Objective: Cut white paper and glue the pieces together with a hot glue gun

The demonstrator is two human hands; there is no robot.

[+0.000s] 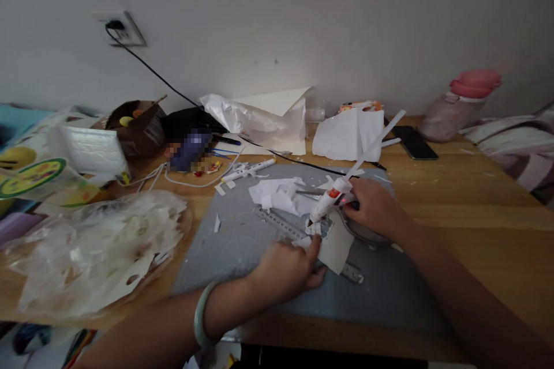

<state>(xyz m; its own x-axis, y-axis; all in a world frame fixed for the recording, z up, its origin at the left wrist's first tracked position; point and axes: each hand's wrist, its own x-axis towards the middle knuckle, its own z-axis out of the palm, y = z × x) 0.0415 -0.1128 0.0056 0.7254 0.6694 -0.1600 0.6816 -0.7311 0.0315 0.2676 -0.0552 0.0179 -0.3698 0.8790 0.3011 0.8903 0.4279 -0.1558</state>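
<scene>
My right hand point(374, 207) is wrapped round the handle of a white hot glue gun point(331, 199). A long glue stick point(376, 141) sticks out of its back, and a small red light glows on its side. The gun's tip points down at a small white paper piece point(313, 229). My left hand point(288, 265) rests beside it, index finger stretched to that piece and thumb apart; its other fingers are curled. Under the work lie a pale card point(337, 251) and a metal ruler point(281, 222). A round object point(367, 233) is partly hidden under my right wrist.
A grey cutting mat point(242, 253) covers the table's middle, with white paper scraps point(279, 193) and a white pen-like tool point(249, 173). A black cable point(285, 157) runs to the gun. Plastic bags point(99, 248) lie left; a phone point(415, 142) and pink bottle point(454, 109) stand right.
</scene>
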